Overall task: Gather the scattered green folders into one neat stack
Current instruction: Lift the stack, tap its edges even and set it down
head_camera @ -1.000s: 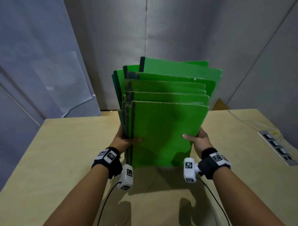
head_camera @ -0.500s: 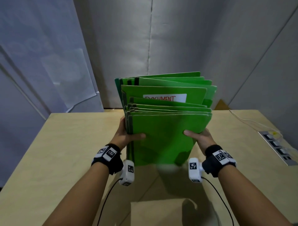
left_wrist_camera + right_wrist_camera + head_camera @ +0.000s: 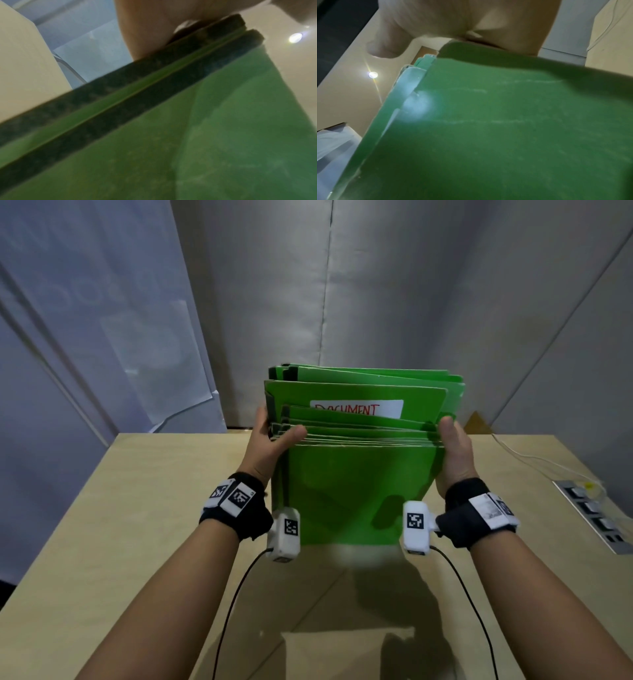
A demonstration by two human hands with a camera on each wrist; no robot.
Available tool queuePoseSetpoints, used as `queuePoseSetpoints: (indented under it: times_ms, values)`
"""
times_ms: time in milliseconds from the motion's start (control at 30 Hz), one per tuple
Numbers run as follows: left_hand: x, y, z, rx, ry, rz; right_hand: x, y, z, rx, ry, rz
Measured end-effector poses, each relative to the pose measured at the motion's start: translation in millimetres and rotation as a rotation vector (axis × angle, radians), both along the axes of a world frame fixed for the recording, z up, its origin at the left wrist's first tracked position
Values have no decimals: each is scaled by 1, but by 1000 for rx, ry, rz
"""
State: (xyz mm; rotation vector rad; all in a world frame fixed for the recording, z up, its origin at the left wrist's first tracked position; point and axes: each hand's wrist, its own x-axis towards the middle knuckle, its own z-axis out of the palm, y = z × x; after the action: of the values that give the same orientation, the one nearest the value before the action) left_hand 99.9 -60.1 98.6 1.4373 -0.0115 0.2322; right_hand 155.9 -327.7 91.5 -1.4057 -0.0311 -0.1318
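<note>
The table (image 3: 144, 508) is pale wood, and a power strip (image 3: 596, 518) lies along its right edge with a white cable (image 3: 534, 457) running toward the far right corner. Standing upright over the middle of the table is the bundle of green folders (image 3: 356, 484), spines to the left, lower edges near the tabletop; whether they touch it I cannot tell. Held on edge like this, the folders can probably be knocked level against the table, which suits squaring a stack. The top edges are not yet even: the nearest folders sit lower, and further back one taller folder shows a white label (image 3: 359, 407) with red handwriting reading DOCUMENT. The covers are plain green card with dark strips along the spines, clear in the left wrist view.

The left hand (image 3: 270, 446) grips the spine side, thumb across the front cover and fingers behind. The right hand (image 3: 454, 453) clasps the open side, thumb up along the edge. Pressing from both sides likely keeps the loose folders from fanning apart.
</note>
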Motion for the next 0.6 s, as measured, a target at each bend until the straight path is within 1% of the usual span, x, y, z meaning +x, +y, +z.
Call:
queuePoseSetpoints:
  times_ms: [67, 167, 267, 333, 467, 600]
  values:
    - [2, 0, 6, -3, -15, -1, -5, 7, 13, 7, 8, -10]
    - [5, -1, 18, -37, 32, 28, -9, 12, 24, 19, 47, 2]
    - [8, -1, 20, -68, 89, 74, -4, 8, 21, -13, 54, -20]
    - [10, 0, 18, -48, 114, 97, -1, 6, 15, -51, 69, -59]
    - [10, 2, 19, -29, 110, 79, 1, 8, 7, -67, 70, -113]
    - [8, 1, 29, -35, 90, 34, -7, 12, 15, -51, 13, -96]
